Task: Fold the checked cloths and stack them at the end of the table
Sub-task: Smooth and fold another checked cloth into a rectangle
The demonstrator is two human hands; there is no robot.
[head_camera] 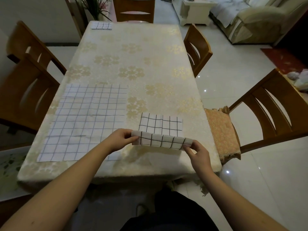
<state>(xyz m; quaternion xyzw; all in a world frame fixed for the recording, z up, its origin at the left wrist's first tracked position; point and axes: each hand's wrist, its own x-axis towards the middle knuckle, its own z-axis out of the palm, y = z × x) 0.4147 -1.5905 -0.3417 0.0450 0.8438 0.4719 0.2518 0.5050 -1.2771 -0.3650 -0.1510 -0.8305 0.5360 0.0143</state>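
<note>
Here both hands [120, 139] [198, 151] pinch the black-checked cloth [160, 130], seemingly half-folded.

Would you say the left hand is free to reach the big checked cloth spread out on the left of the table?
Probably not yet: the left hand is pinching the small cloth along with the right hand. The large cloth lies close beside it, unobstructed.

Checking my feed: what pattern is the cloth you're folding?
White with a dark checked grid, on the cloth in both hands; clearest in the head view.
</note>
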